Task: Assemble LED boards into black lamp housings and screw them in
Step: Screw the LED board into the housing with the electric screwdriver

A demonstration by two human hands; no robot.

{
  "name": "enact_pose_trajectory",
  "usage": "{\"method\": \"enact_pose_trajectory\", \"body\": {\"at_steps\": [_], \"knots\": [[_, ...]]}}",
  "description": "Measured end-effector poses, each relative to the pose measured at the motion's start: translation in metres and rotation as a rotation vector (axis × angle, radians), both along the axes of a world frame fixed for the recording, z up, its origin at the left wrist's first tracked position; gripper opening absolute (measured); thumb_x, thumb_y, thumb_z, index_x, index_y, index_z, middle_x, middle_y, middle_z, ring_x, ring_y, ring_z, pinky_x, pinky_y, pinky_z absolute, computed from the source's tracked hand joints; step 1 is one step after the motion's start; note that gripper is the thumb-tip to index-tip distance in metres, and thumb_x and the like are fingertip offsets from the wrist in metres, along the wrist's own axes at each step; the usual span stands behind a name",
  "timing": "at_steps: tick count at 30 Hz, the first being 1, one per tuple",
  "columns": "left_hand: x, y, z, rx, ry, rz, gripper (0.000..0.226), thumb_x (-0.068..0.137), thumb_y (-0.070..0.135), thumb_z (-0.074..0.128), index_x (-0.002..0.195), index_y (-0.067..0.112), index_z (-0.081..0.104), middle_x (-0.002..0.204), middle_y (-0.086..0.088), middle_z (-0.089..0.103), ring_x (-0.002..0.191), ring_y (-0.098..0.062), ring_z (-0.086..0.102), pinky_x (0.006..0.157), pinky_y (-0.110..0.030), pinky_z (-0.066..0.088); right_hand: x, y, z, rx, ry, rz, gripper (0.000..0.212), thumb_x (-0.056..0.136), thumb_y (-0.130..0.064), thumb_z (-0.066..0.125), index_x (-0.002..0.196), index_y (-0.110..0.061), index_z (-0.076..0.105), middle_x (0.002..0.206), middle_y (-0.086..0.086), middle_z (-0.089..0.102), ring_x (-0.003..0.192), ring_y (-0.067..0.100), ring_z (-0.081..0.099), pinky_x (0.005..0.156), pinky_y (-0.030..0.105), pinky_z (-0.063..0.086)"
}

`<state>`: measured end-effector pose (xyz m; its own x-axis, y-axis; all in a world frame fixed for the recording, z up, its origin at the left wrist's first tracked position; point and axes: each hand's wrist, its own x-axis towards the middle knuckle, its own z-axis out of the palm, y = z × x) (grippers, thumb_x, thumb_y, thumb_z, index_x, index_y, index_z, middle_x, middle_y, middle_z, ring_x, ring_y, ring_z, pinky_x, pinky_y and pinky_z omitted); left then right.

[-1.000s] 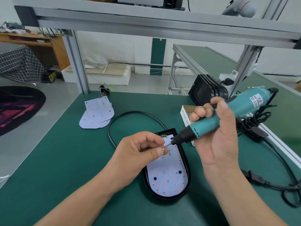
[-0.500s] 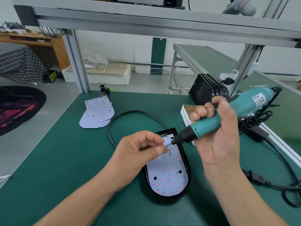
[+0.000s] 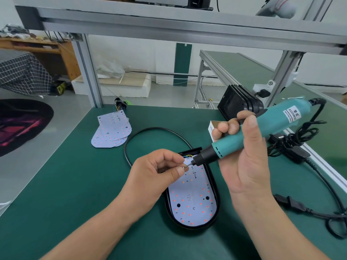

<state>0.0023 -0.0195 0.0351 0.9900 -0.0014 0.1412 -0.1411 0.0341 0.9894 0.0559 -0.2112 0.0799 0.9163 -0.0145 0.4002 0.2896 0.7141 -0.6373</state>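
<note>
A black lamp housing (image 3: 214,186) lies on the green table with a white LED board (image 3: 191,199) seated inside it. My right hand (image 3: 242,154) grips a teal electric screwdriver (image 3: 262,132), its bit slanting down left over the board's upper end. My left hand (image 3: 157,171) pinches a small screw (image 3: 185,166) between thumb and forefinger, right at the bit's tip. Coloured wires (image 3: 188,156) show at the housing's top edge, and a black cable (image 3: 150,132) loops away from it.
A stack of spare LED boards (image 3: 111,131) lies at the back left. Several black housings (image 3: 238,106) stand at the back right beside a small open box (image 3: 213,126). The screwdriver's power cord and adapter (image 3: 293,145) trail along the right edge.
The screwdriver's rear end has tilted slightly to the right and back. My left hand stays at the bit's tip with the screw pinched.
</note>
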Motion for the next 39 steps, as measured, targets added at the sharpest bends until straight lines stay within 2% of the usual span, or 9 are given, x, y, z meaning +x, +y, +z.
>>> {"method": "enact_pose_trajectory", "body": {"at_steps": [5, 7, 10, 13, 17, 21, 27, 32, 39], "knots": [[0.003, 0.003, -0.002, 0.071, -0.009, 0.029, 0.025, 0.091, 0.007, 0.080, 0.095, 0.031, 0.078, 0.096, -0.001, 0.082, 0.101, -0.020, 0.078, 0.096, -0.051, 0.059, 0.004, 0.005, -0.005, 0.061, 0.060, -0.009, 0.012, 0.104, -0.030, 0.061, 0.104, -0.018, 0.064, 0.078, -0.001, 0.055, 0.079, 0.018, 0.062, 0.095, 0.040, 0.055], [0.003, 0.002, -0.002, 0.073, -0.013, 0.009, 0.021, 0.086, 0.017, 0.078, 0.099, 0.034, 0.079, 0.100, 0.000, 0.082, 0.105, -0.019, 0.078, 0.097, -0.051, 0.060, 0.006, 0.004, -0.008, 0.100, 0.093, -0.013, 0.015, 0.106, -0.031, 0.060, 0.101, -0.018, 0.066, 0.078, 0.000, 0.054, 0.077, 0.017, 0.061, 0.093, 0.039, 0.056], [0.002, 0.007, 0.000, 0.101, -0.051, 0.008, 0.032, 0.088, 0.022, 0.074, 0.113, 0.041, 0.075, 0.114, 0.008, 0.080, 0.114, -0.012, 0.074, 0.100, -0.038, 0.058, 0.010, 0.003, -0.011, 0.147, 0.138, -0.020, 0.018, 0.104, -0.033, 0.062, 0.097, -0.017, 0.066, 0.078, 0.000, 0.052, 0.076, 0.016, 0.060, 0.092, 0.038, 0.056], [0.006, 0.022, 0.005, 0.407, 0.008, 0.185, 0.044, 0.087, 0.044, 0.064, 0.131, 0.049, 0.062, 0.117, 0.025, 0.070, 0.100, -0.001, 0.069, 0.086, -0.032, 0.057, 0.013, 0.000, -0.012, 0.164, 0.162, -0.046, 0.017, 0.105, -0.032, 0.062, 0.099, -0.016, 0.063, 0.077, 0.000, 0.052, 0.075, 0.017, 0.060, 0.093, 0.039, 0.056], [0.006, 0.030, 0.013, 0.945, 0.210, 0.165, 0.074, 0.086, 0.069, 0.053, 0.152, 0.038, 0.041, 0.096, 0.016, 0.066, 0.089, -0.004, 0.065, 0.084, -0.035, 0.056, 0.016, -0.004, -0.011, 0.158, 0.145, -0.071, 0.015, 0.106, -0.030, 0.062, 0.100, -0.016, 0.063, 0.076, 0.000, 0.053, 0.076, 0.017, 0.060, 0.095, 0.039, 0.055], [0.000, 0.014, 0.013, 1.110, 0.219, 0.110, 0.086, 0.071, 0.084, 0.044, 0.140, 0.033, 0.046, 0.087, 0.013, 0.067, 0.087, -0.008, 0.066, 0.079, -0.033, 0.056, 0.017, 0.000, -0.012, 0.115, 0.126, -0.080, 0.014, 0.105, -0.029, 0.062, 0.099, -0.016, 0.062, 0.077, -0.001, 0.052, 0.076, 0.016, 0.060, 0.095, 0.038, 0.054], [0.002, 0.006, 0.004, 0.879, 0.253, 0.094, 0.066, 0.068, 0.068, 0.069, 0.117, 0.040, 0.035, 0.086, 0.016, 0.069, 0.076, -0.004, 0.066, 0.072, -0.032, 0.056, 0.014, 0.008, -0.013, 0.019, 0.106, -0.060, 0.013, 0.103, -0.026, 0.064, 0.093, -0.018, 0.063, 0.078, 0.001, 0.052, 0.075, 0.017, 0.061, 0.094, 0.039, 0.055], [0.008, 0.006, -0.001, 0.618, 0.288, -0.015, 0.062, 0.071, 0.047, 0.076, 0.118, 0.039, 0.036, 0.085, 0.009, 0.076, 0.069, -0.020, 0.073, 0.070, -0.046, 0.061, 0.016, 0.009, -0.013, -0.026, 0.109, -0.048, 0.009, 0.105, -0.020, 0.064, 0.098, -0.017, 0.059, 0.078, 0.001, 0.052, 0.075, 0.018, 0.061, 0.091, 0.039, 0.055], [0.013, 0.005, -0.010, 0.595, 0.291, 0.004, 0.063, 0.067, 0.048, 0.076, 0.116, 0.042, 0.036, 0.086, 0.007, 0.073, 0.072, -0.023, 0.072, 0.063, -0.048, 0.060, 0.019, 0.014, -0.012, -0.124, 0.084, -0.025, 0.011, 0.102, -0.016, 0.065, 0.092, -0.020, 0.062, 0.078, 0.001, 0.053, 0.076, 0.017, 0.061, 0.090, 0.038, 0.055]]}}
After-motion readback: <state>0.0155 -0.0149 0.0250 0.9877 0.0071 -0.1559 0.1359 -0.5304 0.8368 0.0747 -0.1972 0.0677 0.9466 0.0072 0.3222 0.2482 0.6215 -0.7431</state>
